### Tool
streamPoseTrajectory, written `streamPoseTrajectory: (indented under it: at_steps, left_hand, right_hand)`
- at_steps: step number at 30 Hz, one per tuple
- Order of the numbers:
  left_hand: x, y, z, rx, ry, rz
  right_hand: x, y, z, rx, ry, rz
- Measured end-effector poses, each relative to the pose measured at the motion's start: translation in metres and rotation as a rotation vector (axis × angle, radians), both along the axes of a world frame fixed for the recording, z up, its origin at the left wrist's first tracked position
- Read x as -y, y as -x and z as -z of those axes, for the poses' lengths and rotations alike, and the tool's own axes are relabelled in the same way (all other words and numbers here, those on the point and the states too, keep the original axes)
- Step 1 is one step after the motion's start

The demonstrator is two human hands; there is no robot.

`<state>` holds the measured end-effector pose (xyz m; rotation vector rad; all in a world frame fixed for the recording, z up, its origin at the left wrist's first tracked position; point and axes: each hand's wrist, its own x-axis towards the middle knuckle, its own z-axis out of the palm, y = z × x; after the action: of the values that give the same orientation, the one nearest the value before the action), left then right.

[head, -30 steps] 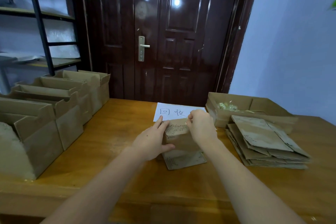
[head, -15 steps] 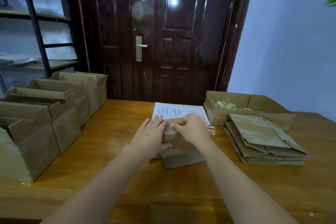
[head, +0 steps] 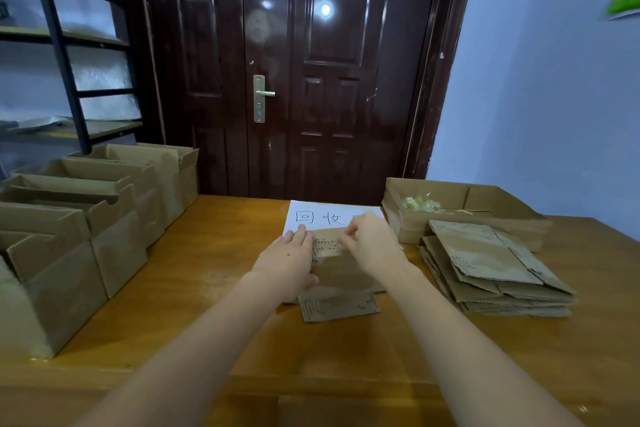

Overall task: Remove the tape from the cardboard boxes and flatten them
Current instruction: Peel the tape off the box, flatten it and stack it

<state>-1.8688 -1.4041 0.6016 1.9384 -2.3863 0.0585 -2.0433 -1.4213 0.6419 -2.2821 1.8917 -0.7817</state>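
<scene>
While both forearms reach out across the wooden table [head: 180, 288], the work is on a small cardboard box [head: 341, 274] lying near the middle of it, already pressed mostly flat with one flap [head: 339, 305] sticking out toward the person. The left hand [head: 289, 263] lies on the box's left side, fingers straight and together, pinning it down. The right hand [head: 372, 246] is at the far top edge with its fingers curled in; it looks to be picking at a bit of tape there, though the tape itself is too small and blurred for me to make out, so I can't say for sure what it holds. I'd judge this is the tape-peeling step on this box. Next it wants a steady pull along the seam while the left hand keeps the card from lifting, then a move to the stack of flattened boxes [head: 491, 270] at the right. Behind that stack sits an open box [head: 450, 191] with crumpled scraps in it, probably where tape goes. Just beyond the hands is a white sheet of paper [head: 311, 215] with handwriting, and a row of boxes [head: 86, 218] not yet flattened waits at the left.
</scene>
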Motion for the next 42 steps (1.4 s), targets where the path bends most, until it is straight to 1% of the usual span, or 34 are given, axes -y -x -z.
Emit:
streamPoseTrajectory:
  at_steps: [2,4,6,8,9,12,14,16,19,20,22,24,25,28,29,32,34,35,40,42]
  left_hand:
    - [0.0,0.002,0.002,0.002,-0.007,-0.019]
    - [-0.001,0.002,0.003,-0.011,-0.011,-0.028]
    - [-0.001,0.002,0.003,-0.026,-0.014,-0.031]
    - [-0.001,0.003,0.003,-0.035,-0.018,-0.037]
    - [-0.001,0.004,0.002,-0.038,-0.022,-0.039]
    - [-0.002,0.005,0.0,-0.027,-0.026,-0.037]
    - [-0.002,0.003,-0.001,0.012,-0.008,-0.031]
    - [-0.002,-0.001,-0.002,0.054,0.007,-0.022]
    - [0.0,-0.006,-0.004,0.043,-0.016,0.006]
    - [0.0,-0.007,-0.004,0.036,-0.021,0.013]
    - [0.002,-0.007,-0.004,0.02,-0.022,0.019]
    - [0.002,-0.008,-0.002,0.007,-0.02,0.019]
    - [0.002,-0.009,-0.002,0.002,-0.018,0.019]
    - [0.001,-0.011,-0.001,-0.008,-0.013,0.022]
    - [0.001,-0.011,-0.001,-0.005,-0.01,0.02]
    - [0.003,-0.006,-0.002,0.034,-0.01,0.0]
    - [0.004,-0.003,-0.002,0.073,0.001,-0.021]
    - [0.005,-0.002,-0.002,0.089,0.006,-0.027]
    - [0.004,-0.002,0.0,0.087,0.016,-0.038]
    - [0.005,-0.002,0.001,0.078,0.018,-0.037]
  right_hand:
    - [-0.001,-0.006,0.007,0.087,-0.031,-0.082]
    - [0.001,-0.005,0.01,0.197,-0.018,-0.076]
    - [0.004,0.0,0.012,0.195,-0.012,0.019]
    - [0.006,0.002,0.013,0.109,-0.034,0.139]
    - [0.006,0.001,0.013,0.1,-0.059,0.171]
    - [0.006,-0.003,0.015,0.164,-0.093,0.159]
    - [0.006,-0.004,0.013,0.219,-0.092,0.145]
    - [0.008,0.006,0.007,0.296,-0.065,0.183]
    - [0.01,0.034,-0.003,0.34,-0.01,0.245]
    - [0.01,0.038,-0.004,0.344,0.004,0.228]
    - [0.008,0.037,-0.003,0.332,-0.003,0.118]
    - [0.007,0.028,0.003,0.268,-0.03,0.003]
    - [0.007,0.024,0.007,0.262,-0.02,-0.021]
    - [0.006,0.023,0.012,0.399,0.011,0.026]
    - [0.005,0.024,0.014,0.404,-0.001,0.058]
    - [0.006,0.024,0.016,0.247,-0.059,0.1]
    - [0.009,0.025,0.014,0.198,-0.016,0.141]
    - [0.012,0.027,0.014,0.204,-0.002,0.172]
    - [0.017,0.048,0.021,0.383,-0.015,0.276]
    - [0.015,0.05,0.03,0.442,0.0,0.228]
